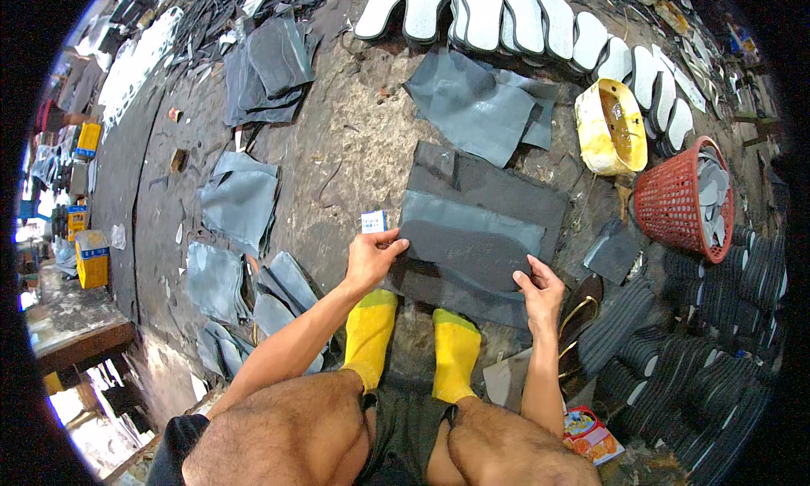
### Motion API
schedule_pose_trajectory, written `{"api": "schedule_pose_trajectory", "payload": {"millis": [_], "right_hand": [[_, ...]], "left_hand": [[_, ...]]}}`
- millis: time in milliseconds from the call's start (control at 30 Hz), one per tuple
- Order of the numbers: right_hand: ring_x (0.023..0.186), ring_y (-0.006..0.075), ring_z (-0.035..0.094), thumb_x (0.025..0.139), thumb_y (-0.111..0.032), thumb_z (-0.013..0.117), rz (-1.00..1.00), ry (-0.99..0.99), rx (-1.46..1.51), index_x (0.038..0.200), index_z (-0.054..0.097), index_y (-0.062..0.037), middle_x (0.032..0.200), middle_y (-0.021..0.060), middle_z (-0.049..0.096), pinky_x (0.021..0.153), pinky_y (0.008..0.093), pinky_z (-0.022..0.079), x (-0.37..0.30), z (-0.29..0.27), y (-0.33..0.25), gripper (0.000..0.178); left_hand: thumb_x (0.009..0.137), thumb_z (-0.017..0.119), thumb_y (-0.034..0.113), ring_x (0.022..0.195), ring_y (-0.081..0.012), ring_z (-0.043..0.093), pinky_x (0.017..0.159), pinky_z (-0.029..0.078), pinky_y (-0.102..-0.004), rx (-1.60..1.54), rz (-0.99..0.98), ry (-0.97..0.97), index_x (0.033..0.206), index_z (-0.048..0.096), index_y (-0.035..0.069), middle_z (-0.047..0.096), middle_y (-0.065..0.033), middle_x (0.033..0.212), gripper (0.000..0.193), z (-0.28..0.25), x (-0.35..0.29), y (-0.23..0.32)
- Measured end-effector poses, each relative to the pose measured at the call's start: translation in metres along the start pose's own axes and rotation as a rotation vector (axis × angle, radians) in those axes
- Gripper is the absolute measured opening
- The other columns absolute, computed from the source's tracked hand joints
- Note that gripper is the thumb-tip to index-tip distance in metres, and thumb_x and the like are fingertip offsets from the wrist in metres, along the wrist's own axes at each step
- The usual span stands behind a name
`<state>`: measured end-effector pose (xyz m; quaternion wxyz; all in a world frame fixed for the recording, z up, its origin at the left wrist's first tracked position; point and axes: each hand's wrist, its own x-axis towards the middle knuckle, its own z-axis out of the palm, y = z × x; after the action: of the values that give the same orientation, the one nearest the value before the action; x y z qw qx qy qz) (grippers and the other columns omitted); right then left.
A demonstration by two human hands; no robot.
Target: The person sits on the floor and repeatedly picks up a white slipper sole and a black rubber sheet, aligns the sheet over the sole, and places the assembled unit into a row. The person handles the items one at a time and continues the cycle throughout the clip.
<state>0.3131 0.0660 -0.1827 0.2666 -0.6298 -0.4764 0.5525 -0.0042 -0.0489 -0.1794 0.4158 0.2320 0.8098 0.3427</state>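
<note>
A dark, sole-shaped flat piece (462,251) lies lengthwise over a blue-grey rubber sheet (498,223). My left hand (374,256) is closed on the left end of the piece, its thumb and fingertips at the edge. At the right end, my right hand (542,295) has thumb and forefinger at the rim; its other fingers are partly hidden. Beneath these is a larger black sheet (494,178). Just above my left hand, a small white-and-blue box (373,222) sits on the ground.
White-topped soles (483,18) line the far side. A yellow container (597,132) and a red basket (666,195) of grey cut pieces stand right. Grey sheets (239,201) lie left. Black striped soles (700,359) are heaped at right. My feet, in yellow socks (369,334), are close by.
</note>
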Motion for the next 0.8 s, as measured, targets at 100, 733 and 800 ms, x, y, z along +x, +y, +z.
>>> {"api": "schedule_pose_trajectory", "payload": {"millis": [100, 733, 800], "right_hand": [[0.090, 0.0127, 0.065, 0.080, -0.001, 0.081, 0.033, -0.002, -0.002, 0.124, 0.071, -0.0016, 0.107, 0.0045, 0.071, 0.082, 0.0281, 0.053, 0.001, -0.001, 0.001, 0.045], [0.102, 0.0181, 0.066, 0.078, -0.005, 0.082, -0.019, -0.023, -0.085, 0.123, 0.068, -0.0020, 0.114, 0.0111, 0.071, 0.090, 0.0320, 0.052, 0.007, -0.006, 0.012, 0.047], [0.100, 0.0188, 0.066, 0.077, -0.006, 0.083, -0.022, -0.017, -0.123, 0.121, 0.069, -0.0020, 0.113, 0.0114, 0.072, 0.089, 0.0326, 0.053, 0.007, -0.006, 0.013, 0.046]], "left_hand": [[0.083, 0.082, 0.026, 0.075, -0.0154, 0.073, 0.072, 0.057, -0.0316, 0.042, 0.022, 0.018, 0.115, 0.076, 0.002, 0.077, -0.0137, 0.085, 0.040, 0.001, 0.001, 0.001], [0.080, 0.084, 0.020, 0.083, -0.0236, 0.073, 0.075, 0.058, -0.0387, 0.262, 0.239, 0.117, 0.113, 0.073, 0.005, 0.073, -0.0136, 0.101, 0.038, 0.000, 0.000, 0.010], [0.080, 0.081, 0.019, 0.103, -0.0308, 0.065, 0.088, 0.054, -0.0451, 0.513, 0.431, 0.091, 0.116, 0.065, 0.011, 0.062, -0.0148, 0.122, 0.040, 0.003, -0.004, 0.017]]}}
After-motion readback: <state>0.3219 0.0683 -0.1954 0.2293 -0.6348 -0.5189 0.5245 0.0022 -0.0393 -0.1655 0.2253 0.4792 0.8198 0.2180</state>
